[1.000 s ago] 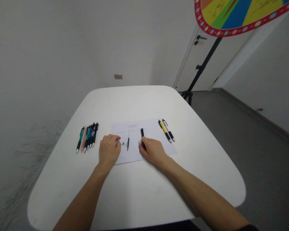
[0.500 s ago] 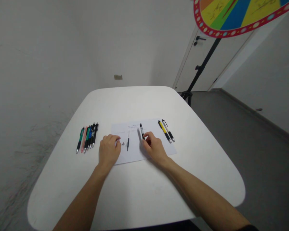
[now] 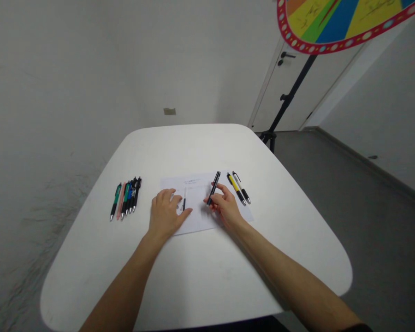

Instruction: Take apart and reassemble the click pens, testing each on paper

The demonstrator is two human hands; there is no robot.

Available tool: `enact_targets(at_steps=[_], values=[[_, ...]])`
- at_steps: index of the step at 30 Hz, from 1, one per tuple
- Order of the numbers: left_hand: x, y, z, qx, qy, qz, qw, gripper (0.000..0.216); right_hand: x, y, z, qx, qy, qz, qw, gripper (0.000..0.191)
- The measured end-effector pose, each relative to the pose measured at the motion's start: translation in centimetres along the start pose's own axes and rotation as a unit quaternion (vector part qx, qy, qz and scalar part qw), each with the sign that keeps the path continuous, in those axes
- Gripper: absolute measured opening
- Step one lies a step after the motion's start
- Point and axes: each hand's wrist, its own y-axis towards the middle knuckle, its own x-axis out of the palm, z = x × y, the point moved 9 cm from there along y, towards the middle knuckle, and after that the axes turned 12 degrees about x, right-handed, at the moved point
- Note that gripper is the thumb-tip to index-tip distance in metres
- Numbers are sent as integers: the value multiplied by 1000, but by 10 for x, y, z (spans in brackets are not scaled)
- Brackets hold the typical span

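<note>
Pinching a black plastic pen (image 3: 213,187) between thumb and fingertips, the right hand (image 3: 226,207) is holding it raised slightly above the white sheet of paper (image 3: 198,220). The pen's top end is pointing away and to the right, seemingly so the lower end is hanging clear of the page and within reach of the other hand. The left hand (image 3: 166,214) is lying palm down on the sheet's near left part, fingers loosely spread and gripping nothing, likely pinning the paper flat. A thin pen refill (image 3: 184,198) is lying just beside its fingertips, between the two hands, though I cannot tell whether they are touching it. A yellow-and-black pen (image 3: 235,188) and a white-and-black pen (image 3: 242,186) are resting side by side near the sheet's right edge, while a row of coloured pens (image 3: 125,198) is sitting apart on the white round-cornered table (image 3: 200,276), as if sorted. Faint print is running across the sheet's top, too small to read; markings on the colourful wheel (image 3: 332,23) are likewise illegible.
</note>
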Motion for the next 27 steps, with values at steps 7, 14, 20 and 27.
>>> enact_targets(at_steps=[7, 14, 20, 27], values=[[9, 8, 11, 31, 2, -16, 999, 20, -1, 0, 1, 2, 13, 3, 1000, 50], [4, 12, 25, 56, -23, -16, 998, 9, -3, 0, 2, 7, 29, 3, 1000, 48], [6, 17, 37, 62, 20, -54, 996, 10, -4, 2, 3, 18, 53, 1, 998, 48], [7, 18, 39, 62, 25, -52, 996, 10, -7, 3, 2, 27, 82, 4, 996, 47]])
